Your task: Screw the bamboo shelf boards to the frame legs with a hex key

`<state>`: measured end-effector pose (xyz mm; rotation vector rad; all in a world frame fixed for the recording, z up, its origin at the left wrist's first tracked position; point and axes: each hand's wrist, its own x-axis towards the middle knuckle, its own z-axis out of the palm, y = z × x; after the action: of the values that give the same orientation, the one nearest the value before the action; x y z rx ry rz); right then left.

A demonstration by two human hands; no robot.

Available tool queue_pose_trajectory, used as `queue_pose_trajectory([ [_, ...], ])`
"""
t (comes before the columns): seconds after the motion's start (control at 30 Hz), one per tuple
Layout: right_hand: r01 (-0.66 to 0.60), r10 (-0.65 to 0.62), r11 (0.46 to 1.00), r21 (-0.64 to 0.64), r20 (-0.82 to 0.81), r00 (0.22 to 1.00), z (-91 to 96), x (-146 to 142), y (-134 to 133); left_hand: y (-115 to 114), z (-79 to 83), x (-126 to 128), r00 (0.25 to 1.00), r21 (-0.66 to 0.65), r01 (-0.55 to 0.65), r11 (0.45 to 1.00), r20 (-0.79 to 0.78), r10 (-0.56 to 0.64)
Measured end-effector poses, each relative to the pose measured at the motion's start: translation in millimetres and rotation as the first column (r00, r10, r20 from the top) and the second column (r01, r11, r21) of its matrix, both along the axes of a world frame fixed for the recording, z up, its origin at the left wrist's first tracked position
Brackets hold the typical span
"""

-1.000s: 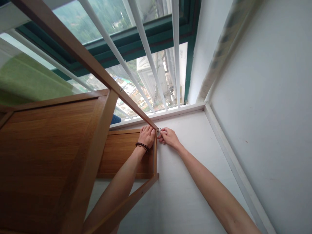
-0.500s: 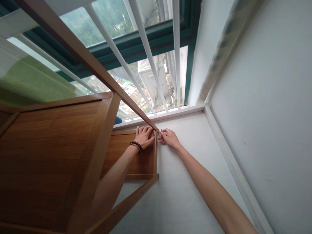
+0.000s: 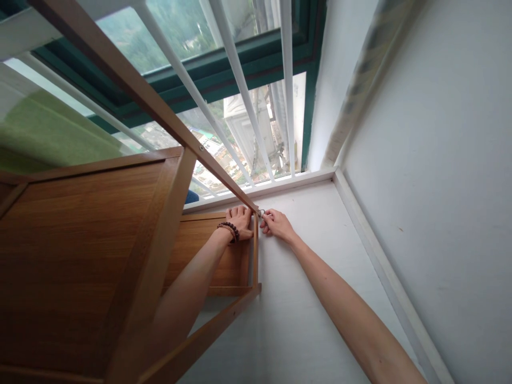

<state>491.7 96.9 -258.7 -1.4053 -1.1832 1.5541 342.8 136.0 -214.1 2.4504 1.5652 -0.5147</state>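
**Wooden rack [image 3: 80, 224] by white bars [image 3: 288, 106]**

The rack looks mostly built; its far low corner [image 3: 255, 210] may need more work. The wood is brown and smooth. The left hand [image 3: 240, 221] lies on the low shelf [image 3: 188, 245], fingers a bit apart. The right hand [image 3: 276, 225] pinches a bent metal piece [image 3: 262, 211] at that corner.
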Motion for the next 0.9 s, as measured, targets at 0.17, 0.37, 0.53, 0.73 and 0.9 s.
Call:
queue_pose_trajectory([
  [0.17, -0.033, 0.032, 0.999, 0.024, 0.049, 0.998, -0.2, 1, 1, 4, 4.3, -1, 1.0, -0.067, -0.006, 0.998, -0.012, 0.005],
  [0.37, -0.075, 0.069, 0.995, 0.071, 0.084, 0.994, 3.8, 6, -1, 17, 17.7, -3, 0.999, -0.227, -0.03, 0.973, 0.018, 0.035],
  [0.53, -0.125, 0.096, 0.984, 0.131, 0.207, 0.974, 3.7, 5, -3, 19, 20.1, -1, 0.987, -0.252, -0.116, 0.961, 0.082, 0.141],
  [0.73, -0.186, 0.161, 0.979, 0.089, 0.231, 0.96, 0.3, 5, 2, 10, 10.4, 2, 0.969, -0.173, -0.16, 0.972, 0.16, 0.189],
  [0.9, -0.19, 0.145, 0.972, 0.136, 0.283, 0.948, 1.9, 3, 5, 9, 4.5, 0, 0.963, -0.134, -0.149, 0.98, 0.203, 0.174],
])
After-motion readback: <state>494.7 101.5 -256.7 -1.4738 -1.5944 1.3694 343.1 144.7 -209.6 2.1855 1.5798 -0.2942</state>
